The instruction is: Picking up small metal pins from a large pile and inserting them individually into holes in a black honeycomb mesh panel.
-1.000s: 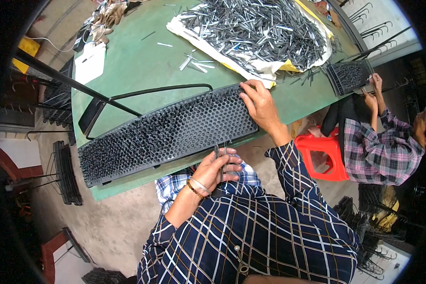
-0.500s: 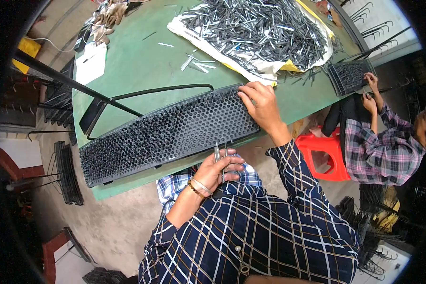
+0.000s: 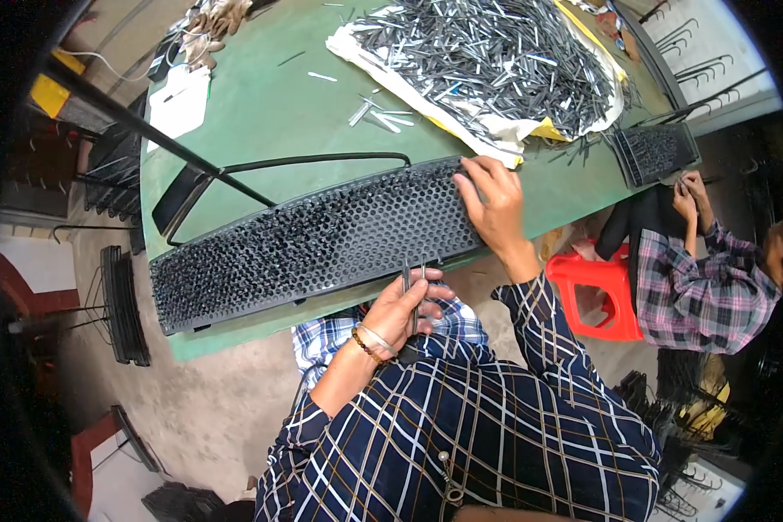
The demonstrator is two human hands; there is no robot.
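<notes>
A long black panel (image 3: 383,222) full of small round holes lies slanted along the near edge of the green table. Dark pieces crowd the holes of its left and middle parts; toward the right the holes show more plainly. My right hand (image 3: 498,209) is at the panel's right end, its fingers bent with the tips at the upper corner; whether a small piece is between them is hidden. Below the panel's near edge, my left hand (image 3: 400,309) grips a few thin metal strips (image 3: 406,275) between thumb and fingers, and they point upward.
A heap of dark metal strips (image 3: 487,65) lies on a white and yellow sack (image 3: 391,91) at the back, with loose strips (image 3: 378,117) beside it. A black bar frame (image 3: 322,159) stands behind the panel. To the right, a co-worker sits near a red stool (image 3: 593,291) and another panel (image 3: 657,155).
The view has shifted slightly, so the table and panel appear farther right. My right hand stays by the panel's corner. The co-worker's hands have come together, away from their panel.
</notes>
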